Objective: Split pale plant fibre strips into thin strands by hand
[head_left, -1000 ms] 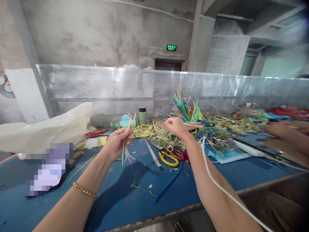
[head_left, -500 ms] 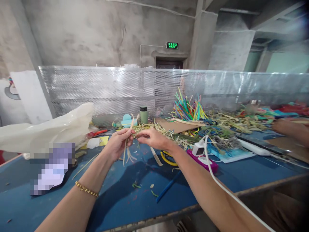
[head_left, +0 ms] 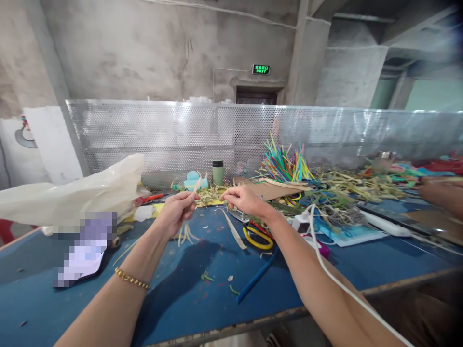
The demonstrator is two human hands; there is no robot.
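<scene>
My left hand (head_left: 178, 210) is closed around a small bundle of pale dry plant strips (head_left: 187, 234). Their split ends hang below the fingers, and a few tips poke up above the thumb. To the right, my right hand (head_left: 244, 199) is held apart from it at the same height, thumb and fingertips pinched together. Whatever lies in that pinch, perhaps something thin, is too small to make out. Under the right hand lie a loose flat pale strip (head_left: 235, 232) and scissors with yellow loop handles (head_left: 258, 239).
Plant scraps (head_left: 208, 196) lie behind my hands, near a green bottle (head_left: 218, 173) and colourful pipe cleaners (head_left: 284, 161). A phone (head_left: 88, 255) and plastic sheeting (head_left: 72, 197) are left. A white cable (head_left: 331, 274) crosses my right forearm. Another person's hand (head_left: 441, 193) is far right.
My right hand has drawn away to the right from my left hand, widening the gap between them. My left hand keeps the strips; more of the yellow scissor handles shows.
</scene>
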